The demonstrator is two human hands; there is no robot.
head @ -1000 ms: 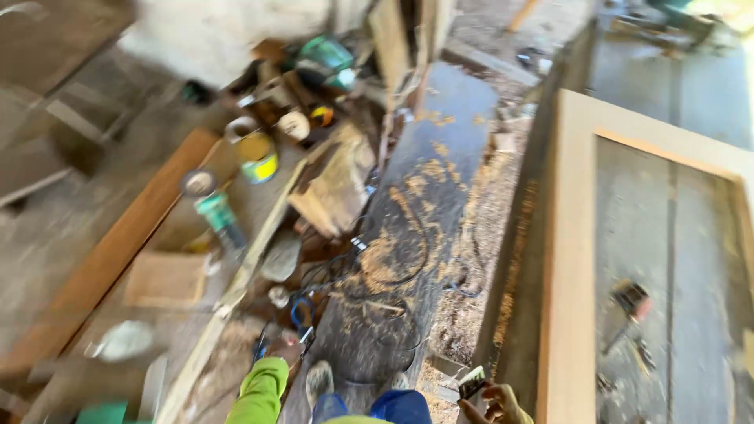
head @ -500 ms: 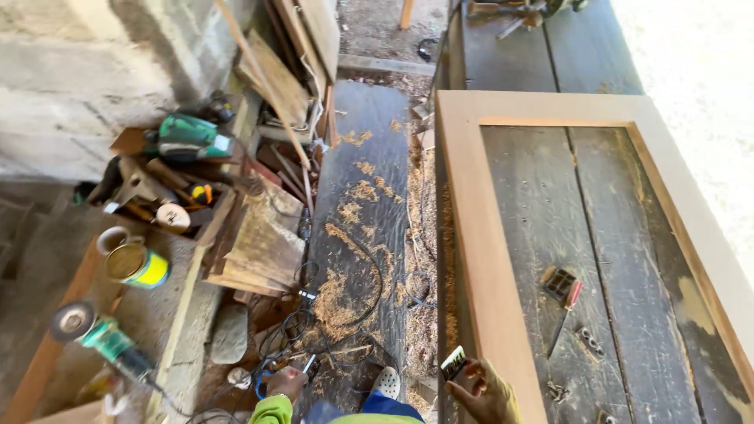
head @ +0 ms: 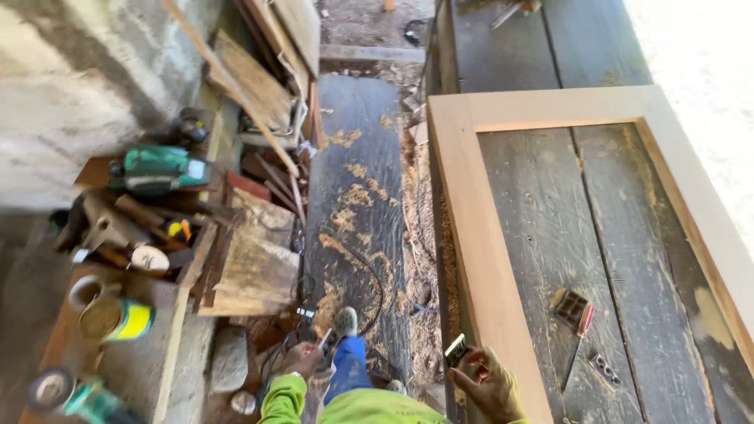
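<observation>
Floor: dark plank, sawdust, lower centre.
Left hand: closed on thin tool.
Right hand: now beside wooden frame, pinching small block.

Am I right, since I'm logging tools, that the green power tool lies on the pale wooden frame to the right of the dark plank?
Not quite. In the head view, the green power tool lies among the clutter left of the dark plank, by the wall, not on the pale wooden frame.
</observation>
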